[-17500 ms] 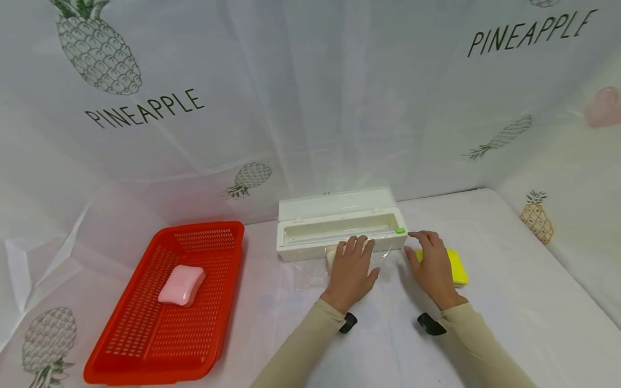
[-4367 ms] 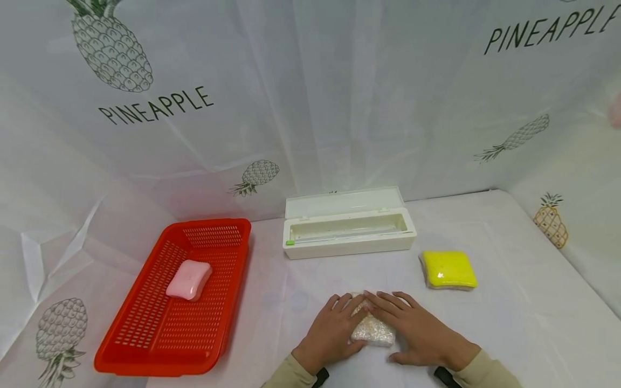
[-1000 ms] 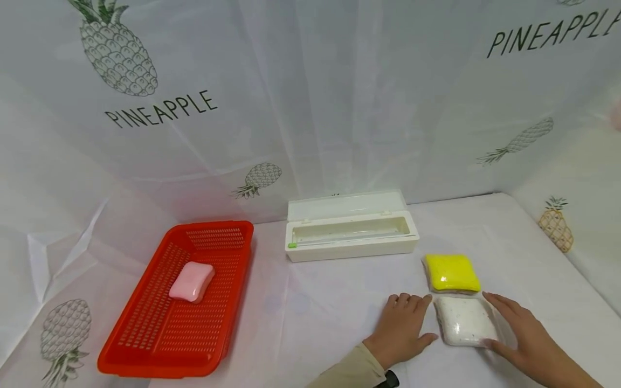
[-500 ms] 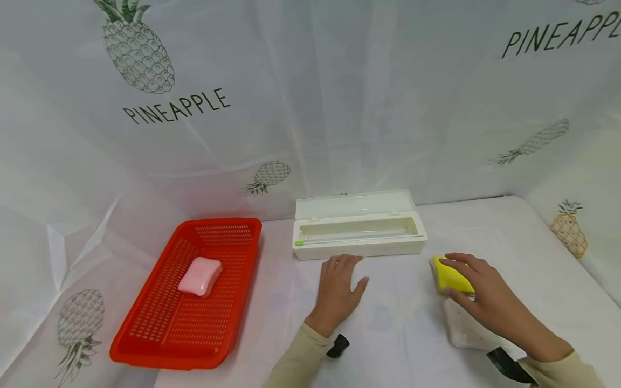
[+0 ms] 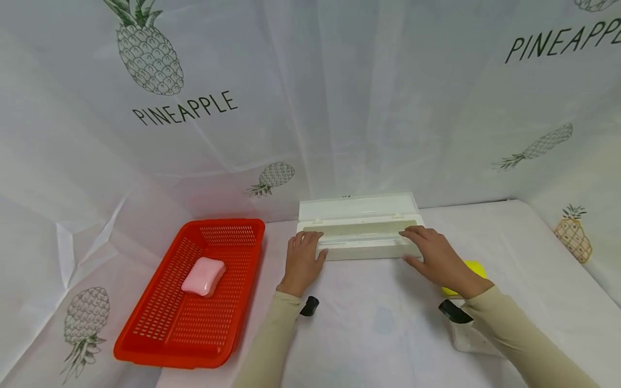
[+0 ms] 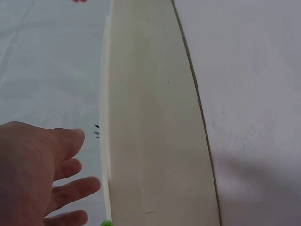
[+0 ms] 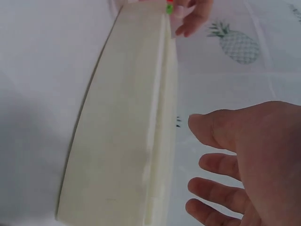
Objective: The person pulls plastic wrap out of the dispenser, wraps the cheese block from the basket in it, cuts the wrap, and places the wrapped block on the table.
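Note:
A long white cling film dispenser (image 5: 366, 251) stands against the back curtain with its lid (image 5: 359, 207) raised. My left hand (image 5: 302, 264) is at the dispenser's left end, its fingers loosely bent over the front edge. At the right end hovers my right hand (image 5: 439, 261), thumb and fingers spread apart. Both wrist views show nothing between the fingers. The small green slider (image 6: 107, 223) sits near my left fingers. Partly hidden by my right arm are a yellow block (image 5: 477, 268) and, nearer me, a white block (image 5: 469, 338) in clear film.
A red plastic basket (image 5: 171, 353) stands on the left with a pink block (image 5: 204, 276) in it. The white-covered table (image 5: 359, 334) spreads in front of the dispenser. A curtain printed with pineapples (image 5: 150, 60) closes off the back and sides.
My right hand has left the wrapped white block, passed over the yellow one and reached the dispenser's right end. My left hand has moved left and away from me to its left end.

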`<action>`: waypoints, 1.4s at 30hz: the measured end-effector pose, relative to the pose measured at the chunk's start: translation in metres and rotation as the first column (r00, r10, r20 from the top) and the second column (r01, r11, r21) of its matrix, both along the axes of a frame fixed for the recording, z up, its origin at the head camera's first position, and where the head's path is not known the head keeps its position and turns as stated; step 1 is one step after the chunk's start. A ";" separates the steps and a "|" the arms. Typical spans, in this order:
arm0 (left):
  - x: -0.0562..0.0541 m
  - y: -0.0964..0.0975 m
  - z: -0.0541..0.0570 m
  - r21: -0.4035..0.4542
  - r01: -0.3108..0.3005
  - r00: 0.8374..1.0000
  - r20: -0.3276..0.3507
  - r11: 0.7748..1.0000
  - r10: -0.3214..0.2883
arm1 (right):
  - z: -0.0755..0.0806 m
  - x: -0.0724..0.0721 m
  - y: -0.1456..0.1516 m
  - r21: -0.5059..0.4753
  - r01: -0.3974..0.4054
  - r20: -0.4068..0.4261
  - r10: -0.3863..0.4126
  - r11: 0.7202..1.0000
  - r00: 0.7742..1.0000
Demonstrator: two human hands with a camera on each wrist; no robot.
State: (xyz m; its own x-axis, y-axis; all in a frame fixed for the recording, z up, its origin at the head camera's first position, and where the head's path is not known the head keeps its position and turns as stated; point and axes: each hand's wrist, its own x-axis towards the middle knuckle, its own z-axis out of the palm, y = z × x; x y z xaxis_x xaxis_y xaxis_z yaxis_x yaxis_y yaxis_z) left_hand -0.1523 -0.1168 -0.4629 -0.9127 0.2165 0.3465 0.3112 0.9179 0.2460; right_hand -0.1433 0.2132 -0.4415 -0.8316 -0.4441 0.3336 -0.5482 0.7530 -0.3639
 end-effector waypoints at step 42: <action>-0.030 -0.005 -0.008 -0.189 0.004 0.974 -0.222 0.982 -0.047 | -0.029 -0.053 -0.023 -0.066 0.009 -0.170 -0.020 0.998 0.985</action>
